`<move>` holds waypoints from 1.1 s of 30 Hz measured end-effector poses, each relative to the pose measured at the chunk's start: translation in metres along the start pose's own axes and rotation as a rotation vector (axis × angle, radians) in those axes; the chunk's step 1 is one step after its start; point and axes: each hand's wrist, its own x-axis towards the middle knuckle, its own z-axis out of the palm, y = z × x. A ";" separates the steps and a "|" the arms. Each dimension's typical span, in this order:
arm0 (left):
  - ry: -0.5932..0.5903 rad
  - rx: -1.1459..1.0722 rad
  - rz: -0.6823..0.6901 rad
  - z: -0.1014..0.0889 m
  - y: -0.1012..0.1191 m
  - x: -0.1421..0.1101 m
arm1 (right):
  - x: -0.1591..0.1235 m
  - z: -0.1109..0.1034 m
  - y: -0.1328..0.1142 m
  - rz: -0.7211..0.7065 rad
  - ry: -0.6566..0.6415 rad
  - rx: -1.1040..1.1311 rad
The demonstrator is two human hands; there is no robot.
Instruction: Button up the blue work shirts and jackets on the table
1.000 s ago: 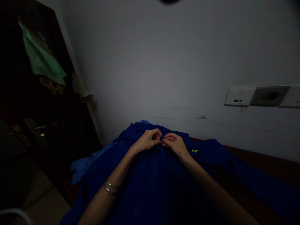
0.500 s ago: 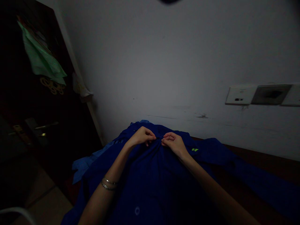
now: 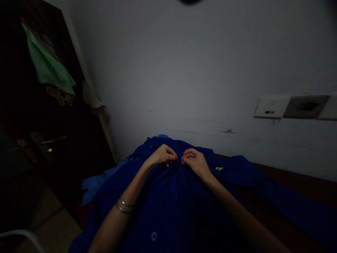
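I have both hands close together at the upper middle of the blue garment (image 3: 168, 203), which lies spread over the dark reddish desk (image 3: 285, 172) against the wall (image 3: 184, 70). My left hand (image 3: 163, 154) pinches the fabric between thumb and fingertips; my right hand (image 3: 195, 161), just beside it, does the same, and creases run down from between them. Near my right wrist I see a yellow-green mark (image 3: 219, 168); lower down, a pale ring (image 3: 154, 236). Two bracelets (image 3: 125, 206) circle my left forearm. A lighter blue cloth (image 3: 93, 186) pokes out at the garment's left edge.
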 end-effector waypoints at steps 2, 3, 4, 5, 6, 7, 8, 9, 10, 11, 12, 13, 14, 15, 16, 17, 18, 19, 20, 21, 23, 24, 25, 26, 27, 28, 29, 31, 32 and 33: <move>0.011 -0.010 -0.010 0.002 0.000 0.001 | 0.000 0.000 -0.001 -0.010 0.001 -0.007; 0.013 -0.019 -0.017 0.003 0.000 0.001 | -0.001 -0.001 -0.001 -0.015 0.000 -0.011; 0.014 -0.031 -0.024 0.004 0.000 0.001 | -0.001 -0.001 -0.002 -0.018 -0.002 -0.017; 0.015 -0.045 -0.032 0.004 0.000 0.002 | -0.001 -0.001 -0.002 -0.022 -0.004 -0.024; 0.018 -0.057 -0.038 0.005 0.000 0.002 | -0.001 -0.001 -0.002 -0.027 -0.005 -0.032; 0.022 -0.066 -0.044 0.005 0.000 0.002 | -0.001 -0.001 -0.002 -0.032 -0.004 -0.040; 0.025 -0.071 -0.048 0.005 0.000 0.002 | -0.001 -0.001 -0.002 -0.037 -0.002 -0.048; 0.025 -0.073 -0.047 0.005 -0.001 0.002 | -0.001 -0.001 -0.002 -0.041 0.001 -0.053; 0.022 -0.074 -0.043 0.005 -0.001 0.003 | -0.001 -0.001 -0.002 -0.044 0.001 -0.057; 0.018 -0.074 -0.035 0.005 -0.002 0.003 | -0.001 -0.002 -0.002 -0.047 0.002 -0.061; 0.013 -0.077 -0.025 0.005 -0.003 0.003 | -0.001 -0.002 -0.002 -0.049 0.003 -0.064; 0.009 -0.077 -0.011 0.004 -0.003 0.003 | -0.001 -0.003 -0.002 -0.053 -0.001 -0.065; 0.006 -0.073 0.007 0.004 -0.004 0.003 | -0.001 -0.004 -0.002 -0.057 -0.008 -0.063; 0.005 -0.065 0.027 0.004 -0.004 0.003 | -0.001 -0.004 -0.003 -0.060 -0.019 -0.060; 0.004 -0.052 0.047 0.003 -0.005 0.003 | 0.000 -0.005 -0.003 -0.062 -0.032 -0.055; 0.003 -0.037 0.066 0.003 -0.005 0.003 | 0.000 -0.005 -0.004 -0.057 -0.044 -0.048; 0.001 -0.019 0.081 0.003 -0.005 0.003 | 0.000 -0.005 -0.005 -0.044 -0.053 -0.039; 0.000 -0.001 0.090 0.003 -0.006 0.003 | 0.000 -0.005 -0.005 -0.020 -0.055 -0.022; 0.000 0.017 0.094 0.004 -0.006 0.003 | 0.000 -0.005 -0.006 0.016 -0.051 0.005; 0.002 0.035 0.099 0.004 -0.006 0.003 | 0.000 -0.005 -0.007 0.062 -0.041 0.041; 0.011 0.064 0.111 0.005 -0.006 0.002 | -0.001 -0.004 -0.008 0.160 -0.014 0.128; 0.015 0.074 0.120 0.005 -0.006 0.002 | -0.001 -0.004 -0.008 0.201 -0.001 0.168; 0.017 0.081 0.130 0.005 -0.006 0.002 | -0.002 -0.004 -0.008 0.233 0.009 0.202; 0.015 0.086 0.140 0.004 -0.006 0.002 | -0.002 -0.004 -0.007 0.254 0.015 0.230; 0.008 0.085 0.148 0.003 -0.007 0.002 | -0.003 -0.004 -0.007 0.265 0.018 0.252; -0.005 0.079 0.154 0.003 -0.007 0.002 | -0.003 -0.004 -0.006 0.270 0.018 0.268; -0.022 0.068 0.156 0.002 -0.008 0.002 | -0.003 -0.004 -0.005 0.271 0.018 0.278; -0.053 0.035 0.142 0.001 -0.010 0.004 | -0.003 -0.003 -0.003 0.265 0.021 0.283; -0.062 0.020 0.130 0.001 -0.011 0.005 | -0.003 -0.003 -0.002 0.261 0.025 0.279; -0.065 0.008 0.119 0.001 -0.012 0.006 | -0.003 -0.002 -0.002 0.259 0.032 0.273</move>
